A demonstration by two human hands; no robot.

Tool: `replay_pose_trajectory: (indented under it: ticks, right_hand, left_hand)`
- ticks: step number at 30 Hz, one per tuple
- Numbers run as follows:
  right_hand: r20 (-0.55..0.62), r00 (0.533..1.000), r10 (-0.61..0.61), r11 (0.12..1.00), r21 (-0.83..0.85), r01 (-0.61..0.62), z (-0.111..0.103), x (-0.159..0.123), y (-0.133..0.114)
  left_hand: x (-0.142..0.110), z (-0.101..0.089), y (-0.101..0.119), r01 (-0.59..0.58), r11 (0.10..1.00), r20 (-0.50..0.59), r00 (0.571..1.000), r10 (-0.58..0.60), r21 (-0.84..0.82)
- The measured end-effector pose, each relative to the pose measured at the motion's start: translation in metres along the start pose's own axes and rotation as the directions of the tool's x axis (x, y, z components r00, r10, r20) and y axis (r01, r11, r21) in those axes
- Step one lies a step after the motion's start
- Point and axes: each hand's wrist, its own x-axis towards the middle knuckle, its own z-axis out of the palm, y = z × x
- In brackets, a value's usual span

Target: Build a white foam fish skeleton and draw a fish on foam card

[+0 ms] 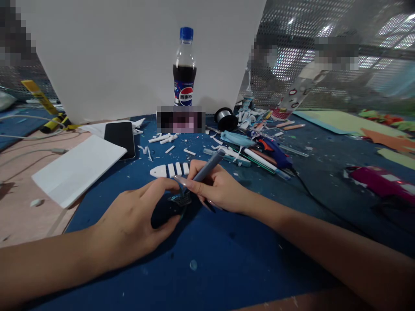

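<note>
My right hand (220, 188) grips a thick grey-blue pen (210, 165) between thumb and fingers, slanting down to the left. Its tip is hard to make out by the fingers. Below it on the blue mat (194, 268) lies a small dark piece with pale line markings (181, 199). My left hand (136, 216) curves around that piece from the left, thumb and index finger apart; whether they touch it I cannot tell. Just beyond the hands, white fish-like segments (170, 170) lie in a row, the right end hidden behind my right hand.
Beyond are white scraps (164, 138), a cola bottle (185, 73), a wire spool (226, 119) and a black phone (119, 138) beside white paper (81, 168). To the right lie a blue glue gun (275, 151) with its cord, pens, and a magenta object (379, 179).
</note>
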Motion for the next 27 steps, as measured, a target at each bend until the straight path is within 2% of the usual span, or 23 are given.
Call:
replay_pose_trajectory:
  ticks: [5, 15, 27]
  right_hand:
    - [0.024, 1.000, 0.010, 1.000, 0.012, -0.010, -0.0007, 0.0002, 0.0007]
    - [-0.007, 1.000, -0.001, 0.999, -0.036, 0.001, -0.0009, -0.0010, 0.0011]
    - [-0.032, 0.999, 0.016, 0.999, -0.042, -0.017, -0.0008, -0.0014, 0.0016]
  left_hand:
    - [0.0008, -0.0016, 0.0000, -0.001, 1.000, 0.004, 1.000, 0.001, -0.014]
    - [0.0004, 0.0011, -0.0008, 0.004, 1.000, -0.023, 1.000, -0.005, -0.015]
    - [-0.0001, -0.0007, 0.0006, 0.011, 1.000, 0.004, 1.000, -0.011, 0.005]
